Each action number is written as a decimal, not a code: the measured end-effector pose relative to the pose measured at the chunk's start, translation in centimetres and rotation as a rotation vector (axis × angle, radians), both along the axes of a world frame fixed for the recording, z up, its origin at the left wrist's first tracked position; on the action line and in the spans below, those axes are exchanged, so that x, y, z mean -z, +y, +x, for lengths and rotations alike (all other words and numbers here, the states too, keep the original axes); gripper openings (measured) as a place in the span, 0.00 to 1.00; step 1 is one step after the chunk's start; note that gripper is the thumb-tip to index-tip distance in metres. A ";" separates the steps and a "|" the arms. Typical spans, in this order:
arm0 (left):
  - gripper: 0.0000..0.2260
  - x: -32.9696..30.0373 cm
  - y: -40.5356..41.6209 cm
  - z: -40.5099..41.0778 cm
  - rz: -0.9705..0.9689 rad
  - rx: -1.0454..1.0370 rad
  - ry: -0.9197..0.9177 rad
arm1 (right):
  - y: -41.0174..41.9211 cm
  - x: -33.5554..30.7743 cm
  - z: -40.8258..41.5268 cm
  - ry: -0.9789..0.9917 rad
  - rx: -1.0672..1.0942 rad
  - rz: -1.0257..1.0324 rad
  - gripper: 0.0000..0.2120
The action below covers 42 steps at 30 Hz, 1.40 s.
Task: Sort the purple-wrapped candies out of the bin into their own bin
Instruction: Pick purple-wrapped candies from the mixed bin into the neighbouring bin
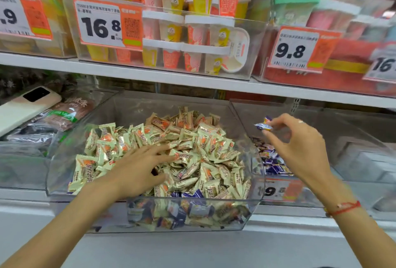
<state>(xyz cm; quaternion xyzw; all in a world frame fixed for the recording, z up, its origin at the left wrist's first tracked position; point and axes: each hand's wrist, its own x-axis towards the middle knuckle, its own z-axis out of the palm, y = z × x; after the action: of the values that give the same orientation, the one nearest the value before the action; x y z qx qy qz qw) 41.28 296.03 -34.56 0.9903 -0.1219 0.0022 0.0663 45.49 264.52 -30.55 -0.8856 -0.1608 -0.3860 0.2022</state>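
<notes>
**A:** Head view. What do your hands show?

**B:** Your right hand [300, 143] pinches one purple-wrapped candy [264, 125] between thumb and fingertips, the other fingers loosely curled. It holds the candy above the right-hand bin [304, 117], just past the wall shared with the main bin [150, 216]. Your left hand [139, 167] lies with fingers spread and nearly straight on the heap of cream-wrapped candies [192, 149], gripping nothing.

**A:** How much is sorted?

**B:** A pile of purple candies [271, 160] already lies at the near end of the right-hand bin, so the sorting appears well under way. The candy in your fingers is not yet released.

**A:** What is left?

**B:** Several purple wrappers [190, 194] show at the front edge of the main bin, and more dark ones through its clear front wall, low in the heap. How many lie buried under the cream candies cannot be told. Judged from this, a fair share remains, mostly at the bottom front.
</notes>
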 end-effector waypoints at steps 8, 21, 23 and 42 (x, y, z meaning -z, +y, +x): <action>0.22 0.7 0.5 0.6 0.025 0.007 0.015 | -4.6 3.6 5.5 0.911 -0.184 -0.261 0.25; 0.22 -1.6 1.4 0.0 -0.014 0.137 0.125 | 4.9 -1.8 -1.5 0.223 -0.470 -0.064 0.19; 0.17 -1.7 1.3 -0.1 -0.044 0.150 0.185 | 7.6 -2.2 -2.1 0.364 -0.596 -0.240 0.13; 0.12 -2.2 3.2 0.0 -0.064 -0.214 -0.599 | 13.4 -1.0 3.1 0.429 -0.612 -0.589 0.19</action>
<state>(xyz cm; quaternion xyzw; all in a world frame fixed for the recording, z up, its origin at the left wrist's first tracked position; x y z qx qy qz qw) 41.25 299.25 -32.33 0.9502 -0.0310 0.3047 0.0582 48.54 277.94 -29.51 -0.8768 -0.4717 -0.0551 0.0754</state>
